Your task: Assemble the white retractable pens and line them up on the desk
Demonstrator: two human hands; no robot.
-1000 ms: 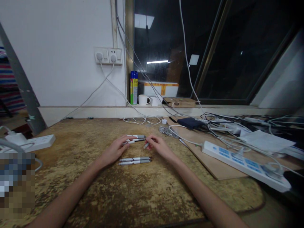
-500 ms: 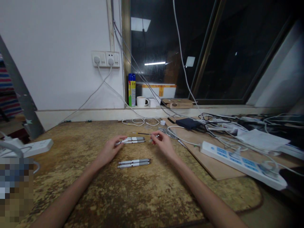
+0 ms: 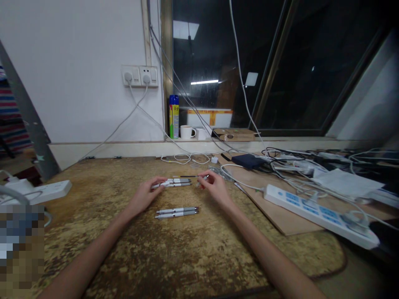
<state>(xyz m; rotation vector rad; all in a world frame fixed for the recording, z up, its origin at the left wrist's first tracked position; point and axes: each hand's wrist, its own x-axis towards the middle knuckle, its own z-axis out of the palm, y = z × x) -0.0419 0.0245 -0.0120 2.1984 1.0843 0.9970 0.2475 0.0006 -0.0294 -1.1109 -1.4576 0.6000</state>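
My left hand [image 3: 146, 193] is closed in a pinch on a white pen barrel [image 3: 163, 182], beside two white-and-grey pens [image 3: 179, 183] lying on the table. Across from it, my right hand [image 3: 213, 187] has its fingertips together around a small grey pen part [image 3: 204, 179]. A thin dark pen refill [image 3: 188, 176] with a yellowish end points left from the right fingertips; whether it is held or lies on the table I cannot tell. Closer to me, two more white-and-grey pens [image 3: 177, 212] lie side by side.
A white power strip [image 3: 321, 216] rests on a brown board [image 3: 274, 207] at the right, with tangled cables and papers behind. Another power strip [image 3: 52, 193] is at the left. A clear plastic bag [image 3: 220, 172] lies behind my right hand. A mug [image 3: 187, 131] and spray can [image 3: 173, 118] stand on the sill.
The refill by my right hand has turned slightly and now lies more level. Both hands keep nearly the same place and grip. The view has shifted a little.
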